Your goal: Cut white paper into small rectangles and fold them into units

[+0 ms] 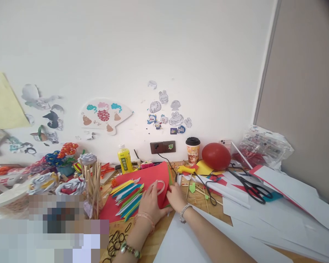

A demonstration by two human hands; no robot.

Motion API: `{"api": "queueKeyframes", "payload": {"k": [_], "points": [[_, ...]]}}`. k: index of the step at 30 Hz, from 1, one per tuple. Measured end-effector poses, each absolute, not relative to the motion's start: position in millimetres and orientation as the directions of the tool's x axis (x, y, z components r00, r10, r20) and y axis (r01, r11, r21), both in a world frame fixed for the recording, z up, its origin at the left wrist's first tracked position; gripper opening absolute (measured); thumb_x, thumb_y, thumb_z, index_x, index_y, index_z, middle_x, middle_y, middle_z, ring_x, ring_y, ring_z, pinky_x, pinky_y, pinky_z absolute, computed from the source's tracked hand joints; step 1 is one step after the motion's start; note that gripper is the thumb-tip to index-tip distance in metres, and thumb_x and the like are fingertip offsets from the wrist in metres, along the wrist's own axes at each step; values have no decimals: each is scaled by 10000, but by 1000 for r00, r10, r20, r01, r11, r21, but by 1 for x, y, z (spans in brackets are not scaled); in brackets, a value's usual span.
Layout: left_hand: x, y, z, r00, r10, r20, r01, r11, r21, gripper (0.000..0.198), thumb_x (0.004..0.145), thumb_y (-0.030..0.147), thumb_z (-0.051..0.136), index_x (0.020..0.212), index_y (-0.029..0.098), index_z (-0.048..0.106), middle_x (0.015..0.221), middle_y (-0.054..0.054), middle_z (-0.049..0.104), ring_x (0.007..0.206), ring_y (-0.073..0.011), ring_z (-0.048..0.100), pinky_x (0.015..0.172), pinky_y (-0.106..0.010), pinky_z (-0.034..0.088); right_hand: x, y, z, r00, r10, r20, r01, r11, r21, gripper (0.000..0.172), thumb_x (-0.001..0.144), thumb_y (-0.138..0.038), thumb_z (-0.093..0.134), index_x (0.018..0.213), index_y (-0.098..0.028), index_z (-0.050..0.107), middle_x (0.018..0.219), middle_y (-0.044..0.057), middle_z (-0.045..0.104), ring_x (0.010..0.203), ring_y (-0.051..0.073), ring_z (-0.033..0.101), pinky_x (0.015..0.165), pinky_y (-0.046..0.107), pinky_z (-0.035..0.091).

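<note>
At desk centre, both hands rest on a red sheet amid clutter.
Room is tight. Sticks and coloured strips crowd the sheet's left, a tape ring sits on it just past the left fingertips, and the wall is close behind. Open room lies only front right, over white sheets, with the scissors well apart. The sheet is bright red, matt and skewed, its far corner towards the socket, with thin green and orange layers at its right edge. Left hand lies flat on it, fingers spread wide, holding nothing. Right hand is at the right edge, fingers curled; pinching or only touching, cannot tell. Hands and strips hide the sheet's near edge. Bottom left is pixelated, and the frame cuts off both forearms.
</note>
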State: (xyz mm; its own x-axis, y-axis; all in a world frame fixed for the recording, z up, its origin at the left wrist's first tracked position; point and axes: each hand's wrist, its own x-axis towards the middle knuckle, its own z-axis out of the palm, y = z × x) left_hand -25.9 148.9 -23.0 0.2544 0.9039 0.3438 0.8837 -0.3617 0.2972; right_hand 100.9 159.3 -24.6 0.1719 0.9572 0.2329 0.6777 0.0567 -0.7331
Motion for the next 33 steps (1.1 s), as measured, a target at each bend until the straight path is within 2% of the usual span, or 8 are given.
{"api": "queueKeyframes", "payload": {"k": [3,6,8,13,18,24,29,33], "points": [[-34,153,-23,307,910,280,923,-356,147,846,619,509,596,1324,137,314,1278,-144,488,1232,-321,337,1015,-482,185,102,156,-19,193,943,271,690,66,-721,193,734,-138,464,605,-152,607,882,120,571,845,219,543,737,299,382],[-37,156,-26,328,912,246,923,-364,121,638,717,508,505,1275,211,422,1323,-90,447,1256,-323,298,1022,-527,137,102,151,-11,207,925,319,691,93,-717,204,745,-133,454,604,-163,599,919,126,563,929,234,501,787,307,352],[-37,156,-27,331,911,246,924,-366,112,599,759,500,452,1288,223,404,1348,-69,415,1267,-313,279,1024,-538,118,102,150,-7,188,933,308,671,107,-734,216,755,-129,441,601,-170,587,826,96,588,822,200,530,714,280,366],[-36,158,-29,306,922,238,934,-339,111,625,766,517,420,1297,189,387,1361,-91,390,1267,-314,278,1005,-555,160,106,153,1,134,963,234,582,115,-805,236,761,-111,415,567,-166,539,571,18,567,544,123,497,497,214,317],[-38,160,-32,281,926,252,941,-317,117,639,770,522,405,1284,143,402,1350,-130,399,1260,-321,284,997,-554,170,110,154,11,111,973,203,485,125,-866,219,776,-139,394,598,-168,517,605,19,585,502,109,510,453,201,323],[-39,158,-34,316,914,256,929,-353,112,595,798,502,373,1281,156,403,1333,-124,427,1253,-308,297,998,-547,168,112,154,9,50,998,38,328,20,-945,314,846,-389,326,824,-170,550,712,52,643,421,137,581,375,224,378],[-37,158,-35,314,912,262,931,-350,103,538,827,475,334,1257,168,436,1317,-119,449,1246,-315,310,987,-569,173,113,158,-2,50,989,-142,274,-150,-950,270,804,-381,476,891,-135,547,574,30,626,382,158,574,373,248,417],[-36,160,-36,300,917,264,937,-335,99,506,838,460,321,1241,184,454,1325,-106,443,1248,-312,311,983,-577,181,116,159,-1,73,982,-174,238,-187,-953,255,873,-338,445,981,-124,531,720,11,618,493,92,570,459,227,474]]}}
